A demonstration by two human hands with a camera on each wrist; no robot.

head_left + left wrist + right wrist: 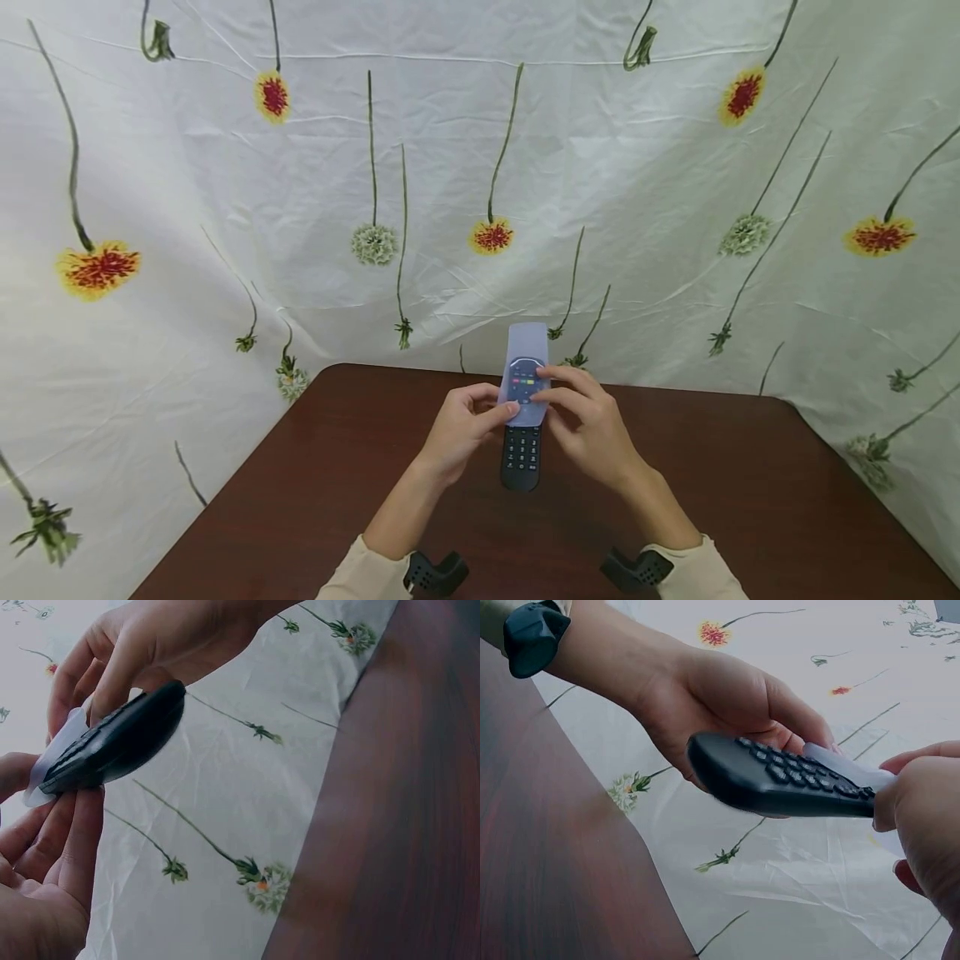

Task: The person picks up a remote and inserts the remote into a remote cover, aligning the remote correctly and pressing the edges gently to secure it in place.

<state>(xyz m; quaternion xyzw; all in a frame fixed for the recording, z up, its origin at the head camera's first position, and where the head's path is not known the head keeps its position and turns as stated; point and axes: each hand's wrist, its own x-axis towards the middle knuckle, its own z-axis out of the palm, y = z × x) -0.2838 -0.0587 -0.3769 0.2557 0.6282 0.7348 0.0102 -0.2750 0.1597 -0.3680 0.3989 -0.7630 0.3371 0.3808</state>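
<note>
A black remote (522, 454) is held above the brown table, keypad up, lower end toward me. A translucent bluish cover (527, 350) sheathes its far half and sticks out past the tip. My left hand (504, 406) pinches the remote at the cover's lower edge, thumb on top. From the other side my right hand (546, 398) pinches the same spot. The left wrist view shows the remote (120, 739), the cover (56, 750), the left fingers (75, 832) beneath and the right hand (150, 637) curled over it. In the right wrist view the remote (772, 780) runs into the cover (847, 769).
The dark brown table (750, 500) stretches beneath the hands, with its far edge just behind the remote. A white cloth printed with flowers (480, 167) hangs behind the table and on both sides. Black wrist mounts (435, 573) sit on both cream sleeves.
</note>
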